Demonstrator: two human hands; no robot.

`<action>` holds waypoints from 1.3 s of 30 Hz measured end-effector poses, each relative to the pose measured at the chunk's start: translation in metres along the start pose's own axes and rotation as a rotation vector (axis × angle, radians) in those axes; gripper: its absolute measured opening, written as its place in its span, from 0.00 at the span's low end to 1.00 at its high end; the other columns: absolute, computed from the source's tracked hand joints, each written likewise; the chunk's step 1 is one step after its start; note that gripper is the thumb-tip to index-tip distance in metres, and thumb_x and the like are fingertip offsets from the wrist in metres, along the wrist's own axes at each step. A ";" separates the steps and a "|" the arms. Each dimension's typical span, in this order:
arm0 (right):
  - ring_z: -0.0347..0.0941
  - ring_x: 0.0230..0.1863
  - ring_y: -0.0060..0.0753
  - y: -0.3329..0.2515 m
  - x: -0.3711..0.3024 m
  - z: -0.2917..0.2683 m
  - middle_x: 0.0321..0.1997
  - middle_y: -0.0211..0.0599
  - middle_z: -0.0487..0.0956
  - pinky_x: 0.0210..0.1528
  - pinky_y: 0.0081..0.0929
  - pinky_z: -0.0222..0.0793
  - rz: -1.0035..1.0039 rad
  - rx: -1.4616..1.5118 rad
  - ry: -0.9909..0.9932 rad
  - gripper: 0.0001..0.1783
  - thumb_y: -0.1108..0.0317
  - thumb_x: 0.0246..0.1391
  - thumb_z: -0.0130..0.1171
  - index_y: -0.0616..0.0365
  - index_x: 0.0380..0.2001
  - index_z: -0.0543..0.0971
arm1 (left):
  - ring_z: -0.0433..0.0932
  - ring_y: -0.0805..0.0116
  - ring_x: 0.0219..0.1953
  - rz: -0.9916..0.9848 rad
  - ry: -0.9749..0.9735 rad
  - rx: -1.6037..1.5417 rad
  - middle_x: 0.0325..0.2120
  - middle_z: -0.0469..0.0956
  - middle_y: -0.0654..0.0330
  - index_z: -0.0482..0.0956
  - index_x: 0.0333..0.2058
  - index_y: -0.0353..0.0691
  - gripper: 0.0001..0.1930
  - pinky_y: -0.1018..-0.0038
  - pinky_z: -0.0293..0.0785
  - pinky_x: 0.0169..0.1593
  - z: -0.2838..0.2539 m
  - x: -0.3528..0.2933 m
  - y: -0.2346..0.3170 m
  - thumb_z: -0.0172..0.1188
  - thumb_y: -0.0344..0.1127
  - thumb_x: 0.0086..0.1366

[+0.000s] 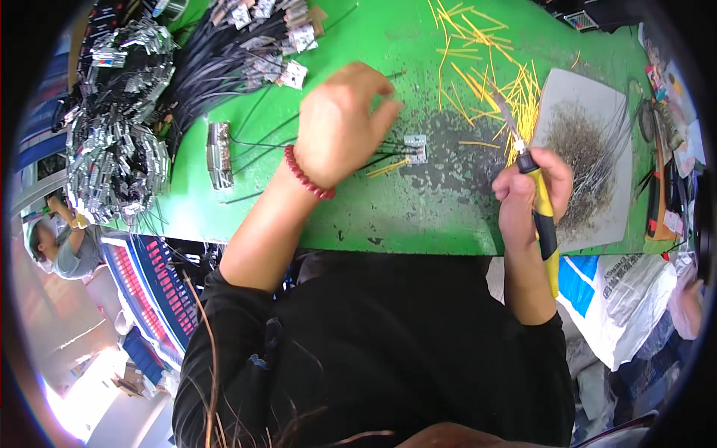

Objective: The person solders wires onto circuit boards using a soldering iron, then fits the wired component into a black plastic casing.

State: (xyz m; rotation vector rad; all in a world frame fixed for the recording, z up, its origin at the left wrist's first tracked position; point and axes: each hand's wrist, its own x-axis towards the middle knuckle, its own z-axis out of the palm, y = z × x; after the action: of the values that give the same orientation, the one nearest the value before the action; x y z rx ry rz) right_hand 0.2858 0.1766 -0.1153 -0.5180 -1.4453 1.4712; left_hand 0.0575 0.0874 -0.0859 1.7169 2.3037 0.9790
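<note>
Right fingers (557, 176) grip a yellow-black soldering iron (547, 233) — left fingers (373, 79) curl, their hold impossible to tell.

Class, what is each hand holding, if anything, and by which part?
The right hand holds a soldering iron by the front of its yellow handle. Whether the left hand holds anything cannot be told.

Look right, to the white plastic bag (627, 313) below the edge of your counter (388, 231): it carries slanted dark printed lettering on its creased surface, beside a bright blue patch (582, 282). Up to your left, the white pieces (294, 75) on the black cable bundle bear dark marks too small for you to read. You can't tell whether the specks on the small pale block (416, 149) are print.
</note>
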 end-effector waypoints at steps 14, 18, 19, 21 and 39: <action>0.68 0.17 0.16 0.002 0.000 0.003 0.22 0.40 0.80 0.19 0.14 0.64 -0.053 -0.133 -0.117 0.19 0.62 0.62 0.56 0.66 0.50 0.73 | 0.81 0.47 0.34 -0.254 0.036 0.537 0.34 0.80 0.52 0.72 0.46 0.42 0.17 0.56 0.77 0.36 -0.018 0.068 -0.036 0.59 0.42 0.61; 0.68 0.16 0.15 0.003 0.000 0.001 0.22 0.39 0.80 0.18 0.13 0.63 -0.072 -0.163 -0.130 0.17 0.64 0.63 0.55 0.66 0.49 0.74 | 0.83 0.55 0.34 -0.324 -0.157 0.750 0.34 0.81 0.52 0.83 0.32 0.41 0.09 0.61 0.79 0.36 -0.007 0.097 -0.050 0.53 0.32 0.59; 0.66 0.16 0.15 0.002 -0.001 0.002 0.23 0.40 0.80 0.19 0.13 0.62 -0.042 -0.181 -0.127 0.17 0.64 0.64 0.53 0.65 0.51 0.72 | 0.83 0.55 0.33 -0.300 -0.124 0.739 0.32 0.82 0.53 0.83 0.31 0.41 0.09 0.62 0.80 0.35 -0.007 0.094 -0.050 0.53 0.32 0.59; 0.65 0.16 0.16 -0.001 -0.002 0.005 0.22 0.38 0.77 0.19 0.13 0.61 0.013 -0.187 -0.089 0.15 0.67 0.64 0.52 0.64 0.49 0.72 | 0.83 0.56 0.32 -0.251 -0.049 0.654 0.32 0.82 0.56 0.83 0.30 0.43 0.09 0.63 0.79 0.32 -0.013 0.077 -0.039 0.53 0.35 0.60; 0.72 0.21 0.18 -0.002 0.030 0.065 0.22 0.29 0.76 0.27 0.18 0.69 -0.042 -0.336 -0.194 0.20 0.84 0.48 0.61 0.54 0.45 0.76 | 0.74 0.50 0.42 0.216 0.013 -0.205 0.42 0.73 0.48 0.78 0.32 0.37 0.10 0.62 0.74 0.42 -0.032 -0.050 0.040 0.64 0.25 0.49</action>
State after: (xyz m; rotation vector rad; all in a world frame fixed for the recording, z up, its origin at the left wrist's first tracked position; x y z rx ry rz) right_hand 0.2194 0.1682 -0.0911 -0.5558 -1.8617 1.2779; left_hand 0.0941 0.0353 -0.0525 1.9035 1.9735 1.2188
